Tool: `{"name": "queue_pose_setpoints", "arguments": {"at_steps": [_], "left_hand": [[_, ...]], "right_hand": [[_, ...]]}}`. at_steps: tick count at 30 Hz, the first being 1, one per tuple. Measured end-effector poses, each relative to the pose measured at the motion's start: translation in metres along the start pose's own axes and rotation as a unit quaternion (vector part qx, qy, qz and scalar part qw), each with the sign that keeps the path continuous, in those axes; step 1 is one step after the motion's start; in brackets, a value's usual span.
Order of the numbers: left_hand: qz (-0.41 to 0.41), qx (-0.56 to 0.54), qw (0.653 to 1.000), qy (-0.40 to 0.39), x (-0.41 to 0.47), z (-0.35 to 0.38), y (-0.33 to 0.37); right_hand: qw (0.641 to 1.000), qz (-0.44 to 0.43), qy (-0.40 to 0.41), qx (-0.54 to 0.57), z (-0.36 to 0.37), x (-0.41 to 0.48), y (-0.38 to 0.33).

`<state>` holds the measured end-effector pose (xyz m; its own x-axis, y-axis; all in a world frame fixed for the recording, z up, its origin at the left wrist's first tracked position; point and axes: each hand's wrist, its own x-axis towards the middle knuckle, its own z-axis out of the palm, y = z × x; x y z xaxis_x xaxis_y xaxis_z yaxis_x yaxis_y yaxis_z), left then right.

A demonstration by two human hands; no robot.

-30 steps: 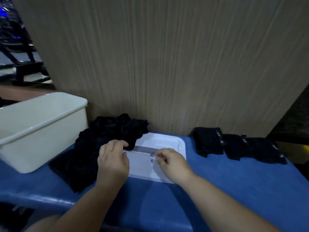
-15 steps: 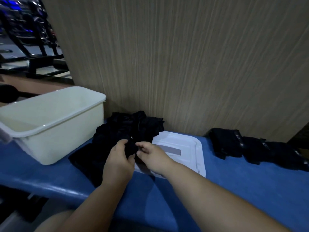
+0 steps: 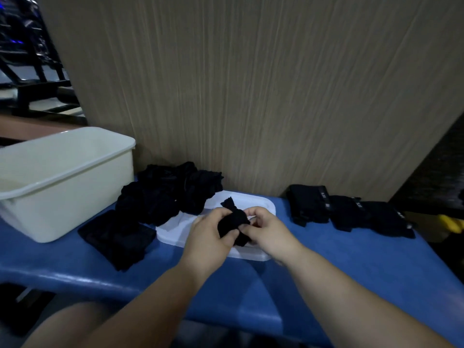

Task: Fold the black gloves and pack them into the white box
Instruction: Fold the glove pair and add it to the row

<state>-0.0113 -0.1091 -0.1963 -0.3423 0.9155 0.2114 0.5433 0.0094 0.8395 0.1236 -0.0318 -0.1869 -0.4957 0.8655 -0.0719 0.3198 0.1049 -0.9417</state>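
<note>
Between left hand (image 3: 209,233) and right hand (image 3: 270,231) sits glove (image 3: 232,221).

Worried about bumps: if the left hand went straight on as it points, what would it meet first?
Beyond the black glove it grips, the left hand would probably cross above the white lid and meet the wooden panel; depth is unclear.

1 box (image 3: 75,209), 1 lid (image 3: 252,200), 3 folded gloves (image 3: 347,214)

The white box (image 3: 62,209) runs off the left edge; labels on the folded gloves (image 3: 308,208) are unreadably small.
</note>
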Motion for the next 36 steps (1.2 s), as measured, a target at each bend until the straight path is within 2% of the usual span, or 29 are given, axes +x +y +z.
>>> {"name": "queue_pose_setpoints", "arguments": {"at_steps": [5, 8, 16, 23, 25, 29, 32, 36], "left_hand": [[0.027, -0.026, 0.990, -0.135, -0.005, 0.042, 0.020], [0.036, -0.017, 0.985, -0.168, -0.007, 0.070, 0.023], [0.101, 0.031, 0.984, -0.143, -0.006, 0.115, 0.045], [0.132, 0.051, 0.982, -0.123, -0.011, 0.141, 0.053], [0.132, 0.061, 0.983, -0.114, -0.011, 0.146, 0.051], [0.147, 0.065, 0.982, -0.099, -0.007, 0.150, 0.047], [0.172, 0.067, 0.978, -0.099, -0.006, 0.153, 0.043], [0.189, 0.064, 0.974, -0.107, -0.008, 0.155, 0.040]], "right_hand": [[0.999, -0.013, 0.031, 0.019, -0.055, -0.032, 0.022], [0.998, -0.012, 0.043, 0.048, -0.081, -0.050, 0.037], [0.995, -0.020, 0.100, 0.023, -0.117, -0.075, 0.069], [0.983, -0.007, 0.155, -0.097, -0.139, -0.081, 0.083], [0.985, -0.004, 0.141, -0.100, -0.141, -0.083, 0.085], [0.998, -0.015, 0.047, -0.027, -0.152, -0.092, 0.083], [0.998, -0.010, 0.036, 0.043, -0.160, -0.097, 0.080], [0.998, -0.026, 0.037, -0.030, -0.163, -0.095, 0.086]]}}
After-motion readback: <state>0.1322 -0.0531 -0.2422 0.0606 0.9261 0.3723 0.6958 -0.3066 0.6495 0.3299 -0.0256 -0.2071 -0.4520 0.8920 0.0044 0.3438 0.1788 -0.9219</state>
